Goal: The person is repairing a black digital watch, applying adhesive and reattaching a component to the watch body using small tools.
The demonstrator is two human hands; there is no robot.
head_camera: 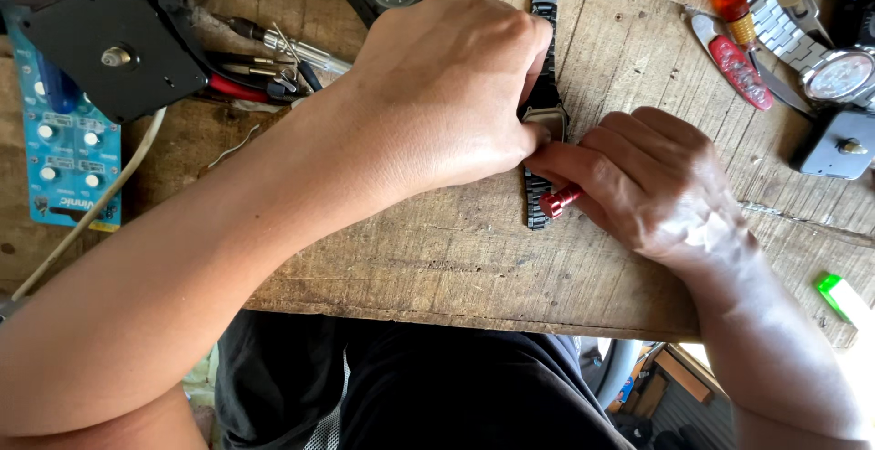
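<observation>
- Here, a black watch (543, 113) with a metal band lies face down on the wooden surface (456, 249), so its flat back plate points up where the person can get at it.
- The left hand (437, 94) presses down on the watch, its fingers closed on the case, likely to stop it from sliding.
- The right hand (652, 181) has its fingers curled tight around a small tool with a red handle (558, 200). The tip is hidden under the thumbs, so I cannot tell just where it touches the watch.
- Both thumbs meet right at the case, which keeps the tool steady on such a small thing.
- The watch sits near the middle of the surface, close to the person's body, where both hands reach it with ease.
- Other things lie pushed back, out of the way: a silver watch (838, 72) at the right, a red pocket knife (740, 69), a black clock part (114, 49), and a blue card of button batteries (68, 154) at the left.
</observation>
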